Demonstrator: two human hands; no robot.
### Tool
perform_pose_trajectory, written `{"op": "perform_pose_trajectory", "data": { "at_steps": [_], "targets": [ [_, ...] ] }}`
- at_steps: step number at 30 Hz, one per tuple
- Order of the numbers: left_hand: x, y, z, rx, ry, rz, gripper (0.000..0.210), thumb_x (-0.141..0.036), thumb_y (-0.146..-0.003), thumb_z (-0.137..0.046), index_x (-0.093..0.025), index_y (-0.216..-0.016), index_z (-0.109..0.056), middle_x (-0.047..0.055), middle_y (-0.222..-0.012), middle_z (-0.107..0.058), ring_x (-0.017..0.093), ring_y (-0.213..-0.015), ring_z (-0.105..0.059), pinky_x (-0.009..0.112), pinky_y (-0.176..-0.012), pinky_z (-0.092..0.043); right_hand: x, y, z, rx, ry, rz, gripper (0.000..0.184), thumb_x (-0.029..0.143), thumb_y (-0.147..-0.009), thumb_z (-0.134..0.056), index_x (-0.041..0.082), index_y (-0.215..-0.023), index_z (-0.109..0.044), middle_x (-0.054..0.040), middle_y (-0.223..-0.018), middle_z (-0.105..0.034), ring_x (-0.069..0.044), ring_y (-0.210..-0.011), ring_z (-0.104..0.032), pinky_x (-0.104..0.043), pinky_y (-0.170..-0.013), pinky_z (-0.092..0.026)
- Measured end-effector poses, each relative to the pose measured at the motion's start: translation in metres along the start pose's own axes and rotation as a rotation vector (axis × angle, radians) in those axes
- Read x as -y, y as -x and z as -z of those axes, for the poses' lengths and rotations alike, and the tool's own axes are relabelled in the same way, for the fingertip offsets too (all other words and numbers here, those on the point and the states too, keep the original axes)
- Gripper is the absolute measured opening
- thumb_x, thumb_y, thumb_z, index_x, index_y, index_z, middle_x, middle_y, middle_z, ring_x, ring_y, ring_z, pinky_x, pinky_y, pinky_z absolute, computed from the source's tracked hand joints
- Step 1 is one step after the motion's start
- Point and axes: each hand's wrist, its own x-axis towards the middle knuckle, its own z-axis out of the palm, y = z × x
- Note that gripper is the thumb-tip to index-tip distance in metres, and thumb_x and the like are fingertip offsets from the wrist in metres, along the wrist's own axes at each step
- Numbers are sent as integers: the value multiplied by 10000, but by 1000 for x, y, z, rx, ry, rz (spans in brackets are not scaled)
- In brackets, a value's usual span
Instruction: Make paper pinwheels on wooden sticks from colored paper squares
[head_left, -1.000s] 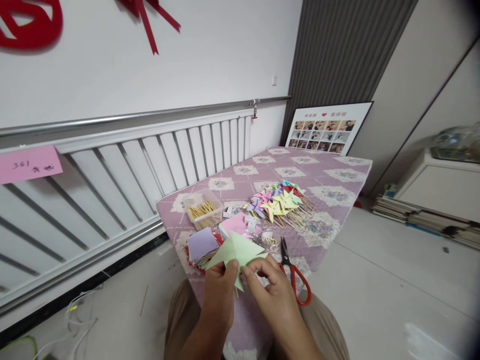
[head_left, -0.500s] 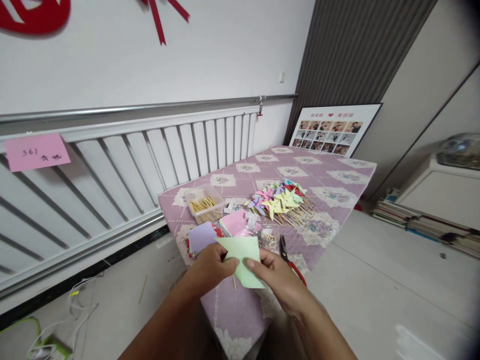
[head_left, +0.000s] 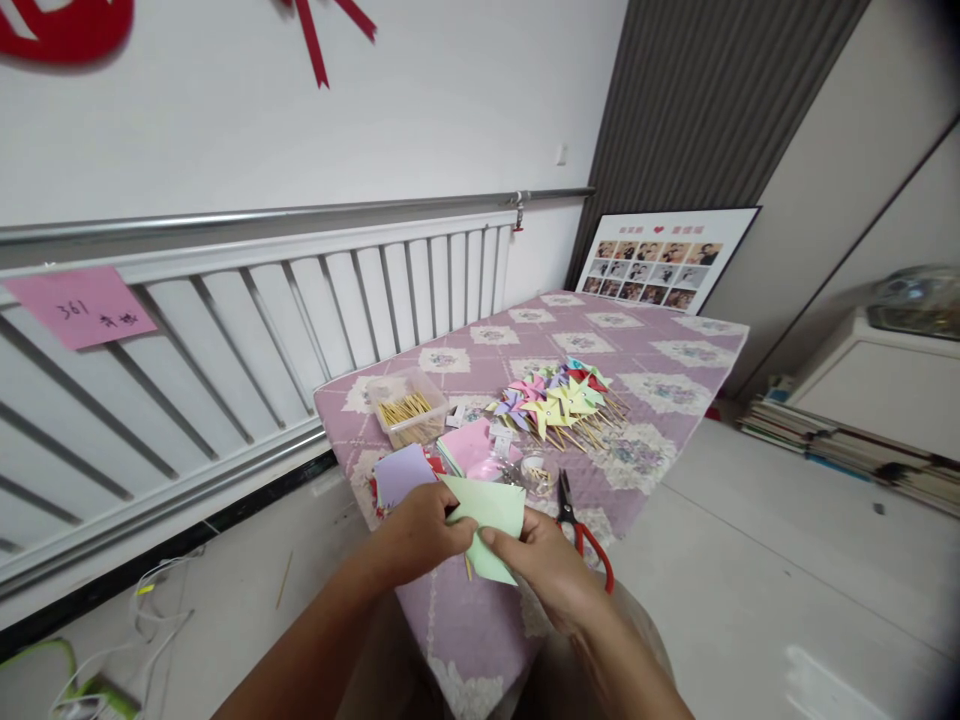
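Observation:
A light green sheet of paper (head_left: 495,512) is held up over the near end of the table by both hands. My left hand (head_left: 431,528) pinches its left side between thumb and fingers. On the right side, my right hand (head_left: 541,552) grips it with the thumb on the front face. Below the paper the end of a thin wooden stick (head_left: 469,568) shows; most of it is hidden. Scissors with red handles (head_left: 581,525) lie just beyond my right hand. Close to my left hand is a stack of purple paper squares (head_left: 403,472), with pink paper (head_left: 472,448) behind.
A clear plastic box of wooden sticks (head_left: 409,408) stands at the table's left edge. Several finished paper pinwheels (head_left: 559,400) are piled at the middle. A small round container (head_left: 536,474) sits near the scissors. A radiator (head_left: 360,300) runs along the left, and a photo board (head_left: 664,258) leans at the back.
The green paper has tilted slightly clockwise, its right side lower. My right thumb has slid a little left across it, and more of the scissors' handles shows.

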Motion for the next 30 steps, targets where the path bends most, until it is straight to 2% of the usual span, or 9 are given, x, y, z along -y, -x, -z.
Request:
{"op": "perform_pose_trajectory", "data": {
  "at_steps": [8, 14, 20, 22, 25, 26, 28, 29, 30],
  "targets": [
    [0, -3, 2, 21, -19, -35, 125, -209, -680, -484, -185, -590, -400, -57, -550, -367, 85, -522, -312, 238, -468, -214, -6, -3, -2, -105, 30, 14, 315, 327, -672, -728, 165, -942, -735, -63, -857, -765, -195, -673, -669, -274, -580, -493],
    [10, -7, -1, 6, -56, -14, 173, -238, -680, -507, -190, -574, -380, -58, -545, -365, 88, -527, -309, 245, -481, -222, -4, -4, -5, -182, 83, 14, 297, 330, -658, -718, 149, -893, -732, -65, -798, -760, -196, -634, -660, -272, -551, -493],
    [12, -13, -2, 39, 90, -21, 114, -235, -695, -518, -179, -615, -458, -51, -578, -422, 95, -545, -357, 232, -504, -268, -11, -11, -6, -253, 84, 40, 279, 323, -638, -728, 153, -858, -730, -63, -779, -763, -216, -632, -668, -285, -553, -503],
    [11, -10, -2, -82, 206, -38, 62, -233, -706, -533, -175, -695, -516, -32, -656, -501, 110, -599, -426, 228, -554, -330, -17, -14, -7, -308, 7, 32, 281, 328, -632, -744, 155, -853, -729, -60, -770, -764, -218, -619, -670, -289, -551, -504],
    [13, 3, -9, -475, 383, -41, 85, -249, -737, -555, -185, -793, -555, 3, -799, -570, 139, -723, -499, 243, -673, -396, -25, -16, -8, -376, -176, 25, 312, 335, -631, -767, 162, -886, -726, -60, -819, -773, -219, -647, -682, -297, -586, -516],
    [15, 9, -15, -584, 437, -43, 78, -264, -754, -551, -189, -774, -555, 1, -779, -564, 142, -724, -496, 245, -682, -398, -27, -16, -8, -389, -233, 25, 327, 334, -628, -775, 163, -902, -725, -61, -842, -775, -221, -665, -687, -300, -600, -520],
    [22, 22, -34, -634, 540, -43, 171, -292, -787, -530, -193, -649, -509, -21, -658, -494, 133, -662, -452, 238, -653, -386, -29, -17, -8, -405, -321, 33, 349, 327, -618, -787, 162, -919, -723, -65, -869, -775, -223, -689, -691, -306, -619, -524],
    [26, 27, -46, -611, 598, -22, 220, -299, -791, -523, -193, -602, -482, -27, -622, -469, 128, -634, -434, 236, -633, -379, -29, -17, -8, -410, -350, 36, 354, 324, -613, -790, 160, -919, -722, -66, -870, -775, -224, -689, -691, -308, -624, -525],
    [29, 31, -59, -530, 662, 26, 228, -302, -797, -524, -192, -600, -486, -27, -613, -475, 128, -630, -438, 237, -631, -380, -30, -18, -8, -413, -367, 38, 353, 323, -613, -791, 158, -917, -720, -66, -861, -775, -222, -681, -689, -308, -620, -524]
  ]
}}
